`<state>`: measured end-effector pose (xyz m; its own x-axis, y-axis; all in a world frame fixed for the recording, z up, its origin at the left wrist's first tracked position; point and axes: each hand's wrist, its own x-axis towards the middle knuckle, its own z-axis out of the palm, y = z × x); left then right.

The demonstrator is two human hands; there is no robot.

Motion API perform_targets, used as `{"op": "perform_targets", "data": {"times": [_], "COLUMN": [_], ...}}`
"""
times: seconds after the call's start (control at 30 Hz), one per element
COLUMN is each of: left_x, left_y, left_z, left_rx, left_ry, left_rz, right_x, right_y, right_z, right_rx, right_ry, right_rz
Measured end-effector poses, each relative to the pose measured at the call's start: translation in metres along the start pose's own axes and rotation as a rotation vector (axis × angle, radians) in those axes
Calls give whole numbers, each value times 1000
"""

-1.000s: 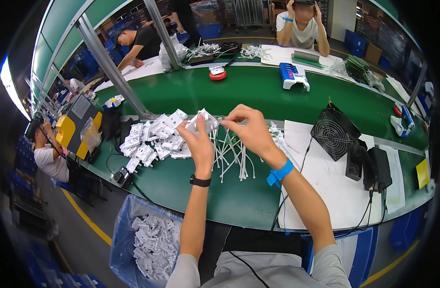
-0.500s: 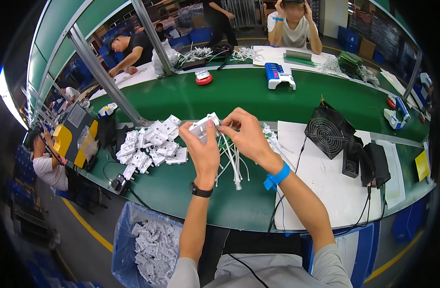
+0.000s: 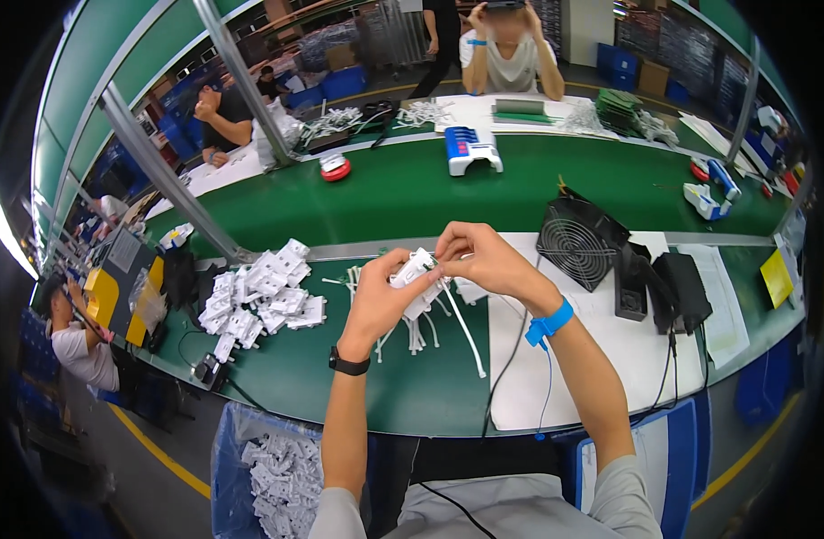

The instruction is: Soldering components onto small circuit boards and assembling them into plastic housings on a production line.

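Closed around a small white plastic housing (image 3: 416,269), my left hand (image 3: 382,295) holds it above the green bench. My right hand (image 3: 486,260) pinches a thin white cable (image 3: 464,329) against the housing's right end, thumb and forefinger together. The cable's free end hangs down toward the bench, tipped with a small white plug. Just where the cable meets the housing is hidden by my fingertips. Beneath my hands lie several more white cables (image 3: 416,337). A pile of similar white housings (image 3: 268,287) is heaped left of my left hand.
A black fan (image 3: 581,238) and black power boxes (image 3: 682,289) stand at right on a white sheet (image 3: 538,386). Beyond runs a green conveyor (image 3: 385,193) carrying a blue-and-white casing (image 3: 472,151). A lined blue bin (image 3: 228,467) of white parts sits below left. Metal posts (image 3: 165,175) rise at left.
The housing has tilted in my left hand and moved slightly lower. The cable now slants down to the right from my right fingertips. The whole view has shifted, moving the bench items leftward.
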<state>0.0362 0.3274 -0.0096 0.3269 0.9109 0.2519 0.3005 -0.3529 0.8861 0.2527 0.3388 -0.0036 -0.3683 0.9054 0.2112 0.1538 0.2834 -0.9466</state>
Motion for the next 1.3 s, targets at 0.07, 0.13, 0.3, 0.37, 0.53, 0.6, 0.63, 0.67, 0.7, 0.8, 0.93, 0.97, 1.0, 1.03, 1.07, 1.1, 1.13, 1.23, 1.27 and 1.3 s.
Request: {"op": "perform_targets", "data": {"times": [0.07, 0.13, 0.3, 0.37, 0.53, 0.6, 0.63, 0.67, 0.7, 0.8, 0.93, 0.97, 1.0, 1.03, 1.07, 1.1, 1.13, 1.23, 1.27, 1.3], "left_x": [11, 24, 48, 50, 46, 45, 46, 45, 44, 52, 47, 48, 48, 47, 47, 47, 46, 37, 37, 36], "left_y": [5, 2, -7, -1, -4, -6, -6, -7, -8, -23, -21, -24, -31, -37, -49, -56, -54, -46, -42, -43], "left_z": [17, 36, 96, 131, 181, 191, 195, 198, 200, 216, 233, 230, 224, 225, 219, 217, 222, 226, 230, 230], "left_rx": [-51, -152, 191, 299, 109, -68, -72, -120, -167, -228, -345, -272, -191, -166, -51, 59, 94, 18, -22, -24], "left_ry": [-54, -83, 177, 229, 277, 278, 269, 304, 340, 363, 143, 52, -29, 1, -22, -49, -101, -207, -260, -294], "left_rz": [25, 12, 120, 94, 173, 185, 187, 159, 131, 144, 91, 67, 40, 109, 110, 114, 123, 150, 157, 106], "right_x": [-13, -31, -81, -100, -114, -122, -132, -139, -143, -142, -151, -157, -162, -170, -179, -189, -205, -231, -236, -231], "right_y": [9, 16, 11, 22, 31, 42, 53, 56, 54, 62, 72, 73, 76, 80, 82, 87, 115, 122, 135, 120], "right_z": [-18, -36, -55, -53, -28, -38, -41, -41, -37, -16, -3, -7, -8, -9, -11, -19, -37, -80, -99, -110], "right_rx": [-111, -50, 166, 106, -705, -966, -631, -294, -345, -388, -608, -595, -573, -579, -438, -299, -313, -184, -316, -222], "right_ry": [38, 79, 286, 405, 1119, 1228, 1050, 849, 874, 884, 861, 800, 731, 734, 807, 882, 1016, 1326, 1393, 1357], "right_rz": [-23, 60, 275, 199, -250, -265, -28, 193, 104, -98, -82, -110, -142, -133, -49, 37, 179, 122, 110, 198]}}
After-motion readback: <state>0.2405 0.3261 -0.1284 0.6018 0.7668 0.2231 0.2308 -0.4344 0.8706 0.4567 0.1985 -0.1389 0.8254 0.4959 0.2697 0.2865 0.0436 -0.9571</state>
